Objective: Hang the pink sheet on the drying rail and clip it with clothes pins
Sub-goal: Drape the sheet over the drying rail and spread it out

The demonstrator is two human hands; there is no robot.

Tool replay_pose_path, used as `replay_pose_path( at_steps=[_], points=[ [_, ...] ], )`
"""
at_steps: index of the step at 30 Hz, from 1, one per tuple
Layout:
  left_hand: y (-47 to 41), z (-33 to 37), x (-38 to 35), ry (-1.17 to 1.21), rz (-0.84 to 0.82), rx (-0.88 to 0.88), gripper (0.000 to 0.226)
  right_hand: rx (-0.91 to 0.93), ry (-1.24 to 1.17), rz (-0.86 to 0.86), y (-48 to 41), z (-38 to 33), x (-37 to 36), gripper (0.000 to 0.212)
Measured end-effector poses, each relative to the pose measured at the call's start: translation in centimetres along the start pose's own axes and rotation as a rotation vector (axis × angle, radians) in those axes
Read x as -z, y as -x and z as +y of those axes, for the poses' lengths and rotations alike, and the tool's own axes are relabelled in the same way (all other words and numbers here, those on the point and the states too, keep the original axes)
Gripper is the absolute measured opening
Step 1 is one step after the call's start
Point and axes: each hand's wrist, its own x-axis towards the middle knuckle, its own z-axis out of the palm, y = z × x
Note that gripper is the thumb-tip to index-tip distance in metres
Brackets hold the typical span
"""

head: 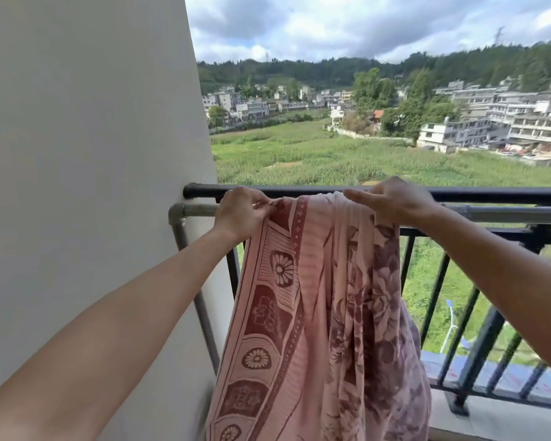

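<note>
A pink sheet [315, 313] with dark red flower and border patterns hangs bunched over the grey metal drying rail [194, 210], falling toward me in folds. My left hand [242, 211] pinches the sheet's top left edge at the rail. My right hand [392, 202] rests on top of the sheet's right side where it crosses the rail, fingers spread and pointing left. No clothes pins are visible.
A black balcony railing [490, 195] runs just behind the grey rail, with vertical bars below. A pale wall [86, 154] fills the left. Beyond lie a green field, houses and hills, far below.
</note>
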Motion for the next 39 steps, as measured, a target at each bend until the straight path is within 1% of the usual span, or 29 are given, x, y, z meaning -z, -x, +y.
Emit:
replay_pose_path(
  at_steps=[2, 4, 6, 7, 8, 10, 13, 15, 16, 18, 19, 20, 22, 23, 24, 26, 27, 28, 30, 31, 32, 34, 35, 36, 37, 38, 39],
  points=[
    [-0.8, 0.5, 0.0, 0.004, 0.066, 0.0, 0.013, 0.022, 0.052, 0.027, 1.1, 0.8, -0.4, 0.087],
    [-2.2, 0.8, 1.2, -0.034, 0.247, 0.045, 0.017, 0.017, 0.1, 0.049, 1.7, 0.7, -0.5, 0.078],
    [-4.1, 0.5, 3.7, -0.004, 0.478, 0.182, 0.019, 0.043, 0.046, 0.04, 1.6, 0.1, -0.5, 0.063],
    [-4.8, 0.0, 5.3, 0.005, 0.559, 0.266, 0.022, 0.056, -0.018, 0.031, 1.5, -0.2, -0.4, 0.056],
    [-5.4, -0.8, 6.6, -0.018, 0.597, 0.342, 0.024, 0.058, -0.085, 0.028, 1.5, -0.4, -0.4, 0.049],
    [-5.6, -3.1, 8.2, -0.119, 0.554, 0.449, 0.027, 0.044, -0.209, 0.045, 1.4, -0.6, -0.2, 0.038],
    [-4.1, -5.8, 7.9, -0.246, 0.443, 0.51, 0.028, -0.027, -0.432, 0.119, 0.3, -0.9, 0.5, 0.028],
    [-3.1, -6.9, 7.4, -0.27, 0.41, 0.52, 0.028, -0.091, -0.559, 0.23, -1.5, -0.9, 1.7, 0.022],
    [-2.6, -7.2, 7.4, -0.276, 0.402, 0.528, 0.027, -0.131, -0.561, 0.311, -2.7, -0.8, 2.4, 0.02],
    [-2.0, -7.8, 7.5, -0.266, 0.383, 0.532, 0.025, -0.224, -0.423, 0.471, -4.9, -0.4, 3.5, 0.02],
    [-1.6, -8.0, 7.5, -0.246, 0.372, 0.536, 0.027, -0.264, -0.32, 0.479, -5.5, -0.3, 3.8, 0.021],
    [-1.2, -8.3, 7.6, -0.224, 0.36, 0.541, 0.03, -0.287, -0.203, 0.406, -5.7, -0.3, 3.6, 0.023],
    [-0.5, -8.5, 7.5, -0.184, 0.333, 0.559, 0.039, -0.299, 0.083, 0.152, -5.4, -0.6, 2.7, 0.031],
    [0.0, -8.7, 7.4, -0.149, 0.316, 0.571, 0.044, -0.3, 0.228, 0.064, -5.0, -1.1, 2.0, 0.031],
    [0.5, -9.1, 7.3, -0.1, 0.3, 0.593, 0.049, -0.27, 0.345, 0.023, -4.7, -1.9, 1.1, 0.03],
    [1.5, -9.8, 6.9, -0.006, 0.277, 0.646, 0.053, -0.117, 0.448, 0.047, -4.2, -4.1, -0.5, 0.031],
    [2.1, -10.2, 6.9, 0.012, 0.273, 0.663, 0.055, -0.004, 0.409, 0.067, -3.9, -5.7, -1.6, 0.035],
    [2.6, -10.4, 7.0, 0.001, 0.273, 0.658, 0.055, 0.121, 0.308, 0.067, -3.7, -7.4, -2.8, 0.04],
    [3.2, -10.0, 7.2, -0.095, 0.28, 0.585, 0.056, 0.297, 0.134, -0.017, -2.7, -10.3, -4.9, 0.047],
    [3.6, -9.8, 7.4, -0.153, 0.287, 0.535, 0.058, 0.346, 0.108, -0.047, -2.2, -11.4, -6.2, 0.045],
    [3.9, -9.5, 7.8, -0.2, 0.305, 0.49, 0.058, 0.378, 0.13, -0.032, -1.8, -11.9, -7.3, 0.039],
    [4.5, -9.1, 8.8, -0.235, 0.355, 0.451, 0.056, 0.43, 0.156, 0.123, -1.5, -11.8, -8.6, 0.03],
    [4.5, -9.1, 9.1, -0.213, 0.372, 0.472, 0.053, 0.442, 0.112, 0.198, -1.6, -11.6, -8.7, 0.026],
    [4.5, -9.0, 9.4, -0.146, 0.376, 0.523, 0.051, 0.436, 0.034, 0.24, -1.7, -11.3, -8.5, 0.026],
    [4.4, -9.1, 9.6, 0.01, 0.368, 0.601, 0.048, 0.427, -0.039, 0.258, -2.0, -11.0, -8.2, 0.027],
    [4.3, -9.0, 9.7, 0.247, 0.33, 0.676, 0.045, 0.417, -0.093, 0.266, -2.1, -10.8, -7.7, 0.028],
    [4.2, -9.0, 9.7, 0.504, 0.252, 0.732, 0.045, 0.394, -0.128, 0.275, -2.2, -10.6, -7.2, 0.028]
  ],
)
